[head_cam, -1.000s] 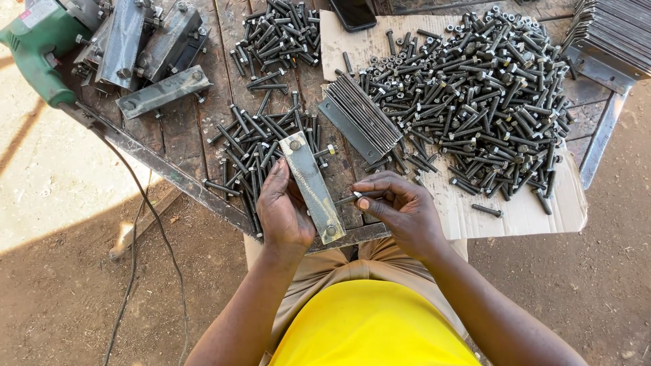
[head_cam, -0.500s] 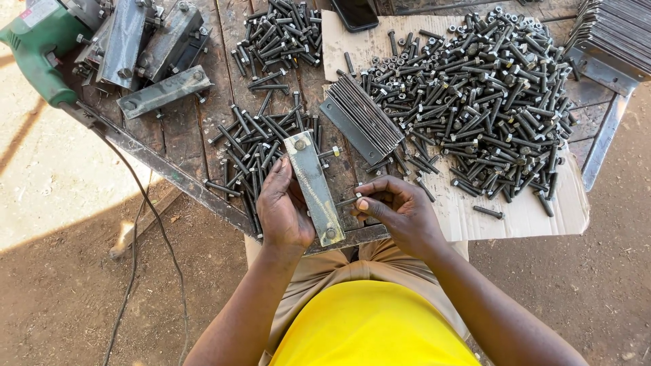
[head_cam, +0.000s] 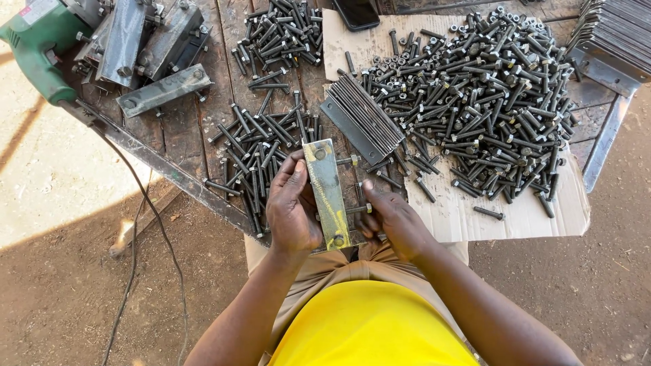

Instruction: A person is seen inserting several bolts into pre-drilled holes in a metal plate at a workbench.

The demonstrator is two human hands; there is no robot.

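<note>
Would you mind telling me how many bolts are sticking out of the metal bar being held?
2: one bolt near the bar's top end, another lower down by the right hand. More may be hidden.

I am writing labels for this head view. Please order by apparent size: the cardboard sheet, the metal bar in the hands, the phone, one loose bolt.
1. cardboard sheet
2. metal bar
3. phone, partly cut off, so unsure
4. loose bolt

Phone (head_cam: pixel 357 12) cut off at top
</note>
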